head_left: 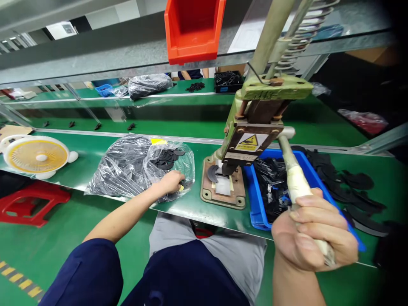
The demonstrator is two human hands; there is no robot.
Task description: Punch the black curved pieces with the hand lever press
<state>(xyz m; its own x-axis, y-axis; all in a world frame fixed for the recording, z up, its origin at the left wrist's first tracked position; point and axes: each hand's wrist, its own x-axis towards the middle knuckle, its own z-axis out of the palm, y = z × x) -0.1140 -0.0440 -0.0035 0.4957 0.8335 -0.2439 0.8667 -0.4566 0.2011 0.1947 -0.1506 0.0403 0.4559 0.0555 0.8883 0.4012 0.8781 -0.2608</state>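
My right hand point(315, 231) is wrapped round the tape-covered lever point(298, 180) of a green hand press point(237, 114). On the press base point(207, 187) lies a dark curved piece point(212, 173), beside a light metal block point(223, 185) under the ram. My left hand point(171, 182) reaches into the mouth of a clear plastic bag point(188, 159), at the edge of a heap of flat black pieces point(166, 158). Its fingers are bent and pressed together; what they pinch, if anything, is hidden.
A blue bin point(258, 208) of small black parts stands right of the press, with black curved pieces point(358, 180) beyond it. A large filled bag point(123, 165) and a white-yellow fan point(38, 155) are to the left. An orange bin point(195, 34) hangs overhead. Someone's arm point(186, 75) shows behind.
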